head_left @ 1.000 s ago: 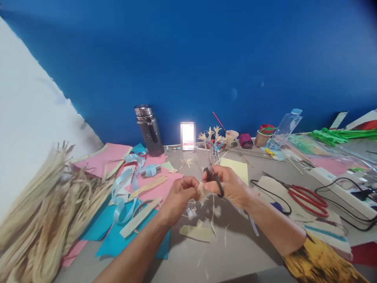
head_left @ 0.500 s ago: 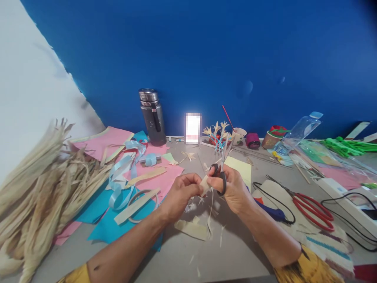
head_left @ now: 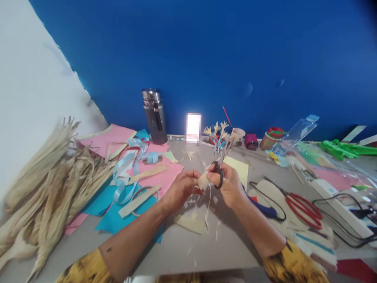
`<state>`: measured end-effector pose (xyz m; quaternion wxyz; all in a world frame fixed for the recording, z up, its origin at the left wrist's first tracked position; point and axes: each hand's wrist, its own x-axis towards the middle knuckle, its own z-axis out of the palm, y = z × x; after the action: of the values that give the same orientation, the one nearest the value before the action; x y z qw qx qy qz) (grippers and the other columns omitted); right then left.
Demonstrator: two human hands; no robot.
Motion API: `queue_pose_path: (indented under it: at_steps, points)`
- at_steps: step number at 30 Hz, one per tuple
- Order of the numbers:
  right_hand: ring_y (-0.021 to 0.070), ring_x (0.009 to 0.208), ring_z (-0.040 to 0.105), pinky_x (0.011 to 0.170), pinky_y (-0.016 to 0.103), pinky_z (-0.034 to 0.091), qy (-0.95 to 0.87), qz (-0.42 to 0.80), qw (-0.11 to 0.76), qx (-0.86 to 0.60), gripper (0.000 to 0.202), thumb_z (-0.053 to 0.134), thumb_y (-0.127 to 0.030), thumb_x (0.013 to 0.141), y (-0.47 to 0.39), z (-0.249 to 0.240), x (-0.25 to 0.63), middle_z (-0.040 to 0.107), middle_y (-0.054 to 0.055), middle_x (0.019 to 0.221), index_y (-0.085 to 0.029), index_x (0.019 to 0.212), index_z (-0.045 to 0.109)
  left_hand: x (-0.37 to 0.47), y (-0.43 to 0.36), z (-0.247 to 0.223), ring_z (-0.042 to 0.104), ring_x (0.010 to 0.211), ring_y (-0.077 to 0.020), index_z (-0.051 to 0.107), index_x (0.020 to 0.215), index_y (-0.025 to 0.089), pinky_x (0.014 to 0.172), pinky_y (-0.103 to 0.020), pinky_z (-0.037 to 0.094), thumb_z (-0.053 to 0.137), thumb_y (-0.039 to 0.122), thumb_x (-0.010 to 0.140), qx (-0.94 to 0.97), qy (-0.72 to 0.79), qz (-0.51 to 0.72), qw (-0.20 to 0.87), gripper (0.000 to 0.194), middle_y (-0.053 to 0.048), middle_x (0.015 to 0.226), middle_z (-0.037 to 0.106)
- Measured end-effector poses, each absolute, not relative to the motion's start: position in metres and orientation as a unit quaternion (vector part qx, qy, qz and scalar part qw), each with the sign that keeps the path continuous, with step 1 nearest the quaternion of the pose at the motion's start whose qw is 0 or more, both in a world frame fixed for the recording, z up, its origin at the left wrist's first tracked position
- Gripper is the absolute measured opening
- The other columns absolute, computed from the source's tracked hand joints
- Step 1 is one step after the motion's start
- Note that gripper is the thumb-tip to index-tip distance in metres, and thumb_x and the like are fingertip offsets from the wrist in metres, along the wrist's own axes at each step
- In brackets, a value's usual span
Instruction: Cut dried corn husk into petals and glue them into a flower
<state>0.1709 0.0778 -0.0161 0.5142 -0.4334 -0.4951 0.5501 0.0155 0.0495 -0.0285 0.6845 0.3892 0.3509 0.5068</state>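
Observation:
My left hand [head_left: 183, 189] is closed on the left side of a small pale piece of corn husk [head_left: 203, 181]. My right hand [head_left: 231, 188] has black-handled scissors [head_left: 225, 152] hooked on its fingers, blades pointing up and away. Its thumb and fingertips also pinch the right side of the husk piece. From the piece hangs a thin husk strand [head_left: 208, 208]. Under the hands, a flat husk piece [head_left: 190, 224] lies on the grey table [head_left: 218, 255] among small scraps. Behind the scissors stand husk flowers [head_left: 217, 129] with blue stems.
Dried corn husks [head_left: 44, 188] are heaped at the left, beside blue ribbon [head_left: 118, 173] and pink paper [head_left: 159, 175]. A dark flask [head_left: 155, 118] stands by the wall. To the right lie a blue-handled tool [head_left: 266, 211], red-handled scissors [head_left: 304, 210] and a white power strip [head_left: 343, 210].
The head view has shifted slightly. The left fingers have spread a little around the husk piece, which both hands still hold. The scissors stay in the right hand.

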Motion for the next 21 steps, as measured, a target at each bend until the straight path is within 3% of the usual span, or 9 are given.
queue_pose_path:
  at_steps: [3, 7, 13, 21]
  points:
    - [0.0110, 0.055, 0.044, 0.052, 0.024, 0.034, -0.502, 0.558, 0.492, -0.440, 0.022, 0.073, -0.029, 0.060, 0.081, -0.017, 0.170, 0.054, -0.004, 0.061, -0.017, 0.074, 0.061, 0.016, 0.051, -0.030, 0.052, 0.057, -0.0110, 0.066, 0.068, 0.014, 0.060, -0.024, 0.041, 0.073, 0.026, 0.068, 0.408, 0.393, 0.495, 0.659, 0.013, -0.001, 0.060, 0.062]
    - [0.0115, 0.057, 0.044, 0.054, 0.025, 0.034, -0.506, 0.549, 0.508, -0.429, 0.024, 0.076, -0.032, 0.065, 0.086, -0.024, 0.174, 0.054, -0.004, 0.061, -0.017, 0.079, 0.063, 0.014, 0.056, -0.038, 0.052, 0.055, -0.0096, 0.068, 0.069, 0.014, 0.058, -0.022, 0.038, 0.080, 0.027, 0.066, 0.398, 0.397, 0.509, 0.652, 0.018, -0.001, 0.058, 0.061]
    - [0.0134, 0.061, 0.045, 0.057, 0.027, 0.033, -0.527, 0.578, 0.481, -0.395, 0.042, 0.072, -0.056, 0.079, 0.091, -0.036, 0.181, 0.061, 0.003, 0.066, -0.014, 0.086, 0.071, 0.005, 0.062, -0.036, 0.054, 0.058, -0.0092, 0.071, 0.070, 0.013, 0.061, -0.023, 0.045, 0.087, 0.031, 0.063, 0.316, 0.357, 0.548, 0.687, 0.025, 0.000, 0.063, 0.061]
    - [0.0123, 0.060, 0.040, 0.055, 0.027, 0.029, -0.557, 0.598, 0.436, -0.377, 0.054, 0.072, -0.063, 0.077, 0.089, -0.037, 0.181, 0.066, 0.007, 0.078, -0.012, 0.094, 0.073, 0.003, 0.062, -0.025, 0.057, 0.056, -0.0068, 0.073, 0.075, 0.013, 0.059, -0.019, 0.049, 0.091, 0.025, 0.058, 0.259, 0.335, 0.605, 0.675, 0.027, 0.000, 0.063, 0.064]
